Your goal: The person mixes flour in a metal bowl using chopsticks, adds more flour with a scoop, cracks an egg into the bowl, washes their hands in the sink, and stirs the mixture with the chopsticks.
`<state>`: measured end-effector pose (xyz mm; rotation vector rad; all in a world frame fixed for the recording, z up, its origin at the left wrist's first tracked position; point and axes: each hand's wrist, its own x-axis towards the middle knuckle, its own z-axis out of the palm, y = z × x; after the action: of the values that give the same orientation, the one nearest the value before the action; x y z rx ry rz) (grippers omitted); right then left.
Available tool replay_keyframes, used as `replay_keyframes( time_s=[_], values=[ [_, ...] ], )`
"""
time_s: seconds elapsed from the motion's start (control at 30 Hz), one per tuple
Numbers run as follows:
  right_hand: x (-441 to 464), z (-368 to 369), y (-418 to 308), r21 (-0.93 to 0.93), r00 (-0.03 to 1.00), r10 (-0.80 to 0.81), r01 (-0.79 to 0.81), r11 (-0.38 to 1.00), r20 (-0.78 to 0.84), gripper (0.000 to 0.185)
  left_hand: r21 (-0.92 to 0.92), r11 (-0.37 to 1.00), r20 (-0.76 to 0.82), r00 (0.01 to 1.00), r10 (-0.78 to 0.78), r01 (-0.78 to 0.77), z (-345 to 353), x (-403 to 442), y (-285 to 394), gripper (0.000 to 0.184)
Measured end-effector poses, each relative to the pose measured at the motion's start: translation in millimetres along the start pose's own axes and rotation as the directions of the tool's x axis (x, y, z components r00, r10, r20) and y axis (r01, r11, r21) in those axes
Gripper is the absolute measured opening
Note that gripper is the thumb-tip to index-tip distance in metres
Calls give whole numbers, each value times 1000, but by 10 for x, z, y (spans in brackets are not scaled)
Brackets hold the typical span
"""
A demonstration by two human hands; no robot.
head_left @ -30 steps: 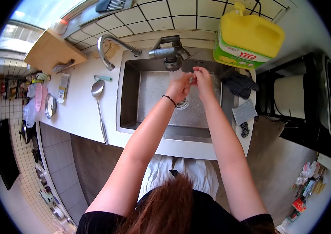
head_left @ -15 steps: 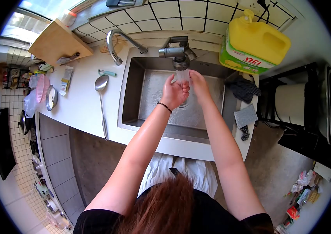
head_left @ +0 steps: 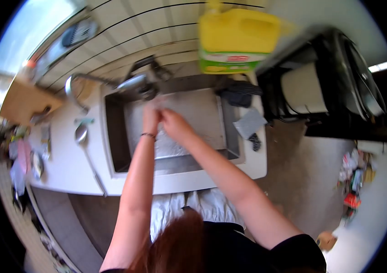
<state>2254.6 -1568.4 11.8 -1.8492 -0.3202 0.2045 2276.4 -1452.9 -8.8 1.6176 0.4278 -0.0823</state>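
Observation:
My left hand (head_left: 152, 116) is just below the tap (head_left: 144, 87), over the metal sink (head_left: 193, 109), with a dark beaded band at its wrist. My right hand (head_left: 175, 125) touches it from the right. Both hands are blurred, and their fingers are too smeared to make out. Some water shows at the tap's mouth and over the fingers. Nothing else can be seen in either hand.
A yellow jug (head_left: 239, 34) stands behind the sink's right corner. Dark gloves (head_left: 239, 92) and a grey cloth (head_left: 250, 123) lie on the right edge. Left of the sink are a ladle (head_left: 88, 157), a curved spout (head_left: 71, 91) and a wooden board (head_left: 25, 102).
The view has turned, shifting the sink and jug leftwards. My hands, slightly apart half a second ago, now touch under the tap.

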Motion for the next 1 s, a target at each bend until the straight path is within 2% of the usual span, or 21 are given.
replay_keyframes(
  time_s=[0.03,0.07,0.13,0.17,0.2,0.27,0.33,0.37,0.4,0.43,0.47,0.53,0.57,0.6,0.63,0.67,0.73,0.77,0.9,1.0],
  values=[
    [-34,-24,-35,-36,999,44,-45,998,-25,17,40,996,-4,997,-77,77,1,-52,112,29],
    [-63,-62,-30,-65,997,-27,22,998,-74,17,28,999,10,1000,-25,24,-2,14,-6,28],
    [-115,-160,-87,-126,997,-26,17,992,-67,18,-24,1000,18,1000,-14,14,-38,90,-120,25],
    [-135,-129,-82,-65,977,-97,87,994,-188,20,-8,1000,63,998,-3,4,-96,144,-136,24],
    [-146,-162,-115,-81,989,-30,18,997,-142,24,10,1000,117,993,10,-11,-149,197,-167,27],
    [-159,-161,-163,-162,966,-91,52,985,-243,28,-115,993,120,993,8,6,25,150,-73,35],
    [-127,-192,-272,53,977,53,-43,998,-206,33,-345,937,180,984,19,45,153,94,-26,44],
    [-65,17,-123,213,952,44,23,977,-304,35,-363,925,252,967,-16,110,116,174,-87,53],
    [-23,140,48,123,958,-58,96,988,-280,37,-396,895,254,961,-108,205,126,333,-135,60],
    [-67,119,-66,290,972,26,45,956,-234,38,-445,844,292,940,-178,298,110,407,-53,61],
    [-44,132,-99,306,935,-108,217,927,-337,39,-486,783,333,910,-246,389,75,460,12,63],
    [-55,109,-204,187,938,-112,181,966,-329,39,-456,824,345,921,-184,335,47,469,-46,64],
    [-40,99,-195,218,967,-39,96,971,-254,42,-495,814,404,910,-95,305,-51,564,-277,66],
    [5,124,-164,246,984,35,9,969,-175,46,-539,800,343,936,-78,264,-59,503,-379,67],
    [71,210,-77,256,978,67,-14,966,-198,47,-582,764,281,951,-130,277,-17,425,-378,66],
    [253,497,192,108,928,0,43,993,-373,44,-622,729,219,958,-188,285,24,339,-355,65],
    [354,447,291,-190,976,36,-78,979,-214,40,-617,727,284,946,-153,303,55,146,-312,64],
    [357,358,292,-259,986,59,-98,961,-153,40,-617,725,312,940,-134,308,114,39,-220,64],
    [357,191,230,-167,978,176,-194,967,-114,39,-578,754,349,930,-115,310,296,-249,106,63],
    [385,292,302,-49,948,247,-262,964,-199,39,-479,821,420,902,-96,310,124,1,-47,63]
  ],
)
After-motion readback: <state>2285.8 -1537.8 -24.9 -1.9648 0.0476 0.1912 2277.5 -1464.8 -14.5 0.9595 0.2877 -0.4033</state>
